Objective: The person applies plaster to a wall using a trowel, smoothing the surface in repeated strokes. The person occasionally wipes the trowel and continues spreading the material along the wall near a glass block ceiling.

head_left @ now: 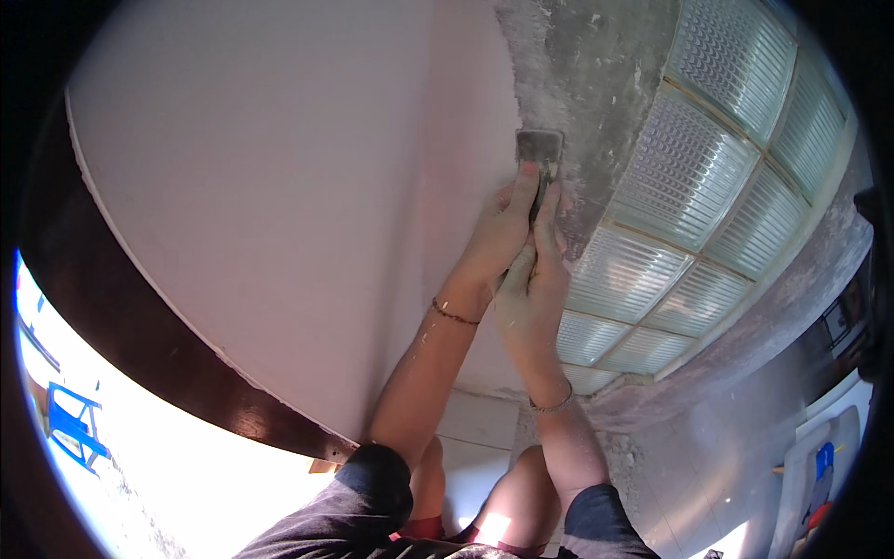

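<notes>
Head view, and from my seat far off the pale wall (pixel 270 186) fills most of the picture: smooth, matt, faintly pink, with a ragged edge on its right. There it meets a rough grey strip (pixel 615 93), mottled and streaked like bare cement. Next along, I've got the glass-block window (pixel 689 172), its square panes ribbed and rippled, pale seams between them. A dark brown board (pixel 186 345), with a dull shine, curves along the wall's lower left.

Now the hands! The left hand (pixel 498 233) and the right hand (pixel 537 284) are close together, both wrapped around the same scraper, fingers dusted pale. The left thumb presses just below the blade; a right finger lies along the handle.

And here's the scraper (pixel 540 143), squarish blade up against the join of pale wall and grey strip. I'd judge it light and not fragile, the blade stiff with perhaps a little spring, the handle likely slippery with dust. I'd take it by the handle, with a thumb braced near the blade. How far down the handle runs, I can't tell; fingers cover it.
</notes>
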### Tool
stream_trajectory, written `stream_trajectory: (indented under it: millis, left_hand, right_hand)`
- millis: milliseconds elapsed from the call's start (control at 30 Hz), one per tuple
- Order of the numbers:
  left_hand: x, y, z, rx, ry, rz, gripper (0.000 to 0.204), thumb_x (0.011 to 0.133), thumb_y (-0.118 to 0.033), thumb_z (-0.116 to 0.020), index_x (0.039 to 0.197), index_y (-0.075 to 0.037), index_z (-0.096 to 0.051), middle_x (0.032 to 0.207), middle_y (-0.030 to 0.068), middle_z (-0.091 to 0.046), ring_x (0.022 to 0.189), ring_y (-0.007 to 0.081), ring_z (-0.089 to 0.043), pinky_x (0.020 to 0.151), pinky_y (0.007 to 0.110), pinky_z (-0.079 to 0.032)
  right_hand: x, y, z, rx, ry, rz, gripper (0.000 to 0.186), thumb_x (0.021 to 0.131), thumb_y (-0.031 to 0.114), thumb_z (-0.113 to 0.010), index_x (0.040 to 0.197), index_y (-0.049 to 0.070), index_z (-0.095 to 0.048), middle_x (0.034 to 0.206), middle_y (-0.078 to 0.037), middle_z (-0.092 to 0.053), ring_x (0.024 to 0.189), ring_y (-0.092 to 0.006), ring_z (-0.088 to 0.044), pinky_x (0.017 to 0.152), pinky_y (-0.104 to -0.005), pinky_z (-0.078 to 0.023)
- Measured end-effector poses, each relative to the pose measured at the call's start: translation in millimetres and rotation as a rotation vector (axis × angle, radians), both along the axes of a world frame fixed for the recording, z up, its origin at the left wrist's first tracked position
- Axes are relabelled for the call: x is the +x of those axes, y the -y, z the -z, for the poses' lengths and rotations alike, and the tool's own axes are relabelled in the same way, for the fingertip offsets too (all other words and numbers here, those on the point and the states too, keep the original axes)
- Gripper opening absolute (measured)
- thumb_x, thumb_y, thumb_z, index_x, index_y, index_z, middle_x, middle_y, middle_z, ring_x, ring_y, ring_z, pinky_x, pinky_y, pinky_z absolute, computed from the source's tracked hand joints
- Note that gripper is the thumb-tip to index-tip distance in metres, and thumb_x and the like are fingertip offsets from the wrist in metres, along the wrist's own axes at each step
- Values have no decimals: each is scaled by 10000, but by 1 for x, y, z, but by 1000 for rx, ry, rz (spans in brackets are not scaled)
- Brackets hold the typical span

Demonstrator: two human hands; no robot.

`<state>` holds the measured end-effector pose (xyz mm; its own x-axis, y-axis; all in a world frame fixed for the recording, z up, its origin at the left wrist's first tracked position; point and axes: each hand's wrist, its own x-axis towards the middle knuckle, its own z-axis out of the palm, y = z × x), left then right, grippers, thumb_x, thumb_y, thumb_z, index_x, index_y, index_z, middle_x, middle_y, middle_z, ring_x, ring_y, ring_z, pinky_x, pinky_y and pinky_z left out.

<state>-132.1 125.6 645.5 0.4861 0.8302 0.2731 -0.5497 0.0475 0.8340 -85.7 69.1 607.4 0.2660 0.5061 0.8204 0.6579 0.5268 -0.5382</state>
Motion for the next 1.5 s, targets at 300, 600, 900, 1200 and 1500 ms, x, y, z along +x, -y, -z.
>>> stream_trajectory:
  millis: [300,600,900,1200,1500]
  left_hand:
    - [-8,5,-13,-10,-53,-22,511,1036,-471,-398,926,-23,-619,733,72,-627,539,145,-598,506,282,-507]
    - [-5,-5,-23,114,4,-19,500,1041,-454,-399,911,-20,-610,715,67,-616,519,143,-582,498,280,-501]
    - [-5,-12,-30,261,81,-18,520,1044,-475,-365,909,-38,-613,607,62,-578,497,146,-576,473,283,-489]
    - [-7,-13,-47,254,138,-17,556,1034,-512,-357,870,-52,-622,587,71,-586,512,140,-583,496,285,-495]
    - [-8,-19,-73,343,163,-116,574,1050,-490,-313,882,-33,-618,648,81,-610,549,170,-604,541,298,-505]
  right_hand:
    - [-3,9,-17,-197,-90,-72,627,922,12,-374,1530,34,-221,1364,-307,-480,1187,-431,-555,987,-446,-468]
    - [-1,-1,-25,-29,33,-20,656,895,0,-400,1525,8,-217,1354,-308,-487,1195,-456,-533,1006,-462,-446]
    - [-3,-2,-36,-86,21,-8,676,877,-10,-403,1526,8,-216,1222,-316,-564,1091,-437,-594,972,-469,-459]
    - [-2,-6,-57,-58,93,-2,623,918,11,-406,1514,-16,-227,1261,-318,-537,1129,-444,-568,982,-471,-449]
    - [12,-29,-70,189,205,19,555,991,67,-394,1533,99,-281,1243,-227,-545,988,-261,-613,896,-353,-490]
